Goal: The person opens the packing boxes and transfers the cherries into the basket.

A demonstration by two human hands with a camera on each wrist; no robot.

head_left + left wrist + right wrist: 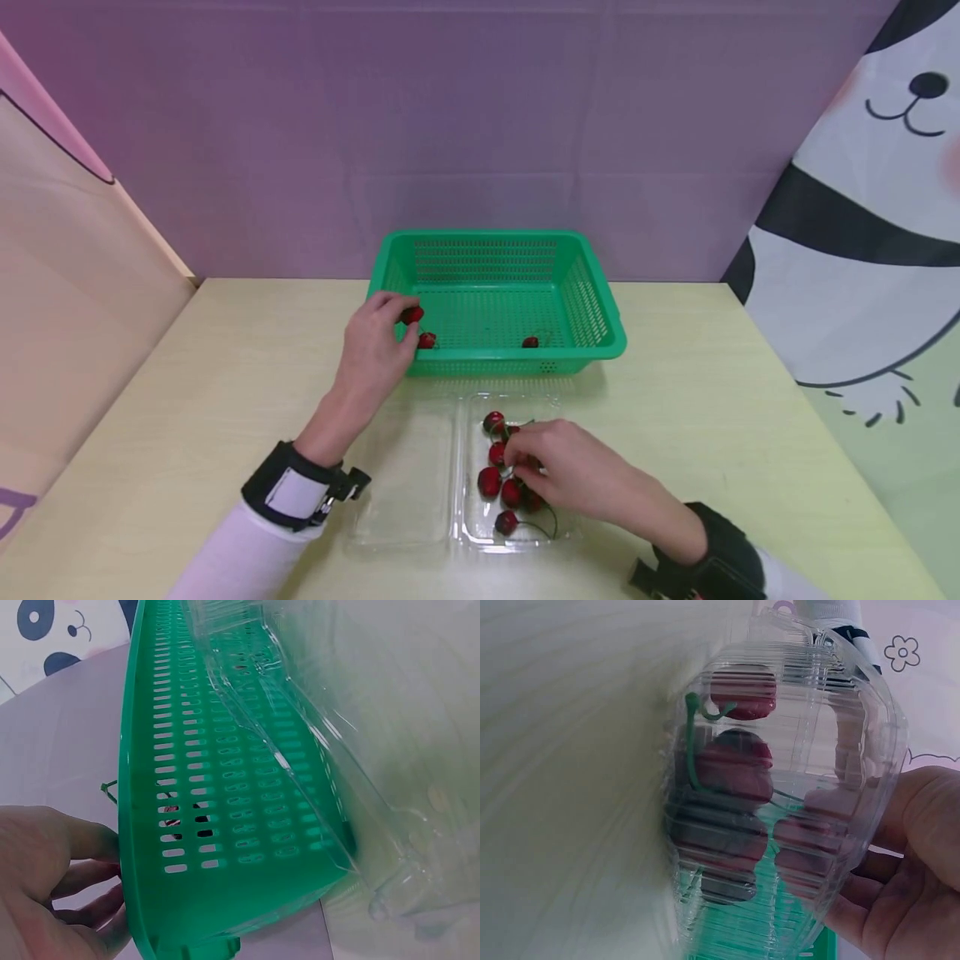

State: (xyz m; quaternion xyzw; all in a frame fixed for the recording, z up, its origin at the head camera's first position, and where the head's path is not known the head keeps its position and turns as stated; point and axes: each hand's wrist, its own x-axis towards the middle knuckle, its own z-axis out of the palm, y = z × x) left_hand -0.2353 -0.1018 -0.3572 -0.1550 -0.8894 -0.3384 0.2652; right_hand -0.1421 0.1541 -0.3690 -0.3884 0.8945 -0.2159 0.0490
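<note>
At the left front of the green basket [592,353], my left hand [375,346] pinches a red cherry [412,315] between thumb and fingers. Another cherry [427,340] lies just below it inside the basket, and a third cherry [530,342] lies farther right. My right hand [573,467] reaches into the clear plastic clamshell box [487,540], its fingers curled down around a cherry [802,847] seen through the box wall. Several cherries with green stems sit in that half of the box, among them a cherry [489,482] left of my fingertips. My right hand covers some of them.
The box's clear lid [405,483] lies folded open to the left on the pale wooden table [712,400]. Behind the basket stands a purple backdrop [465,125]. A panda-printed panel [862,292] borders the table at right, and a pale panel [82,275] at left.
</note>
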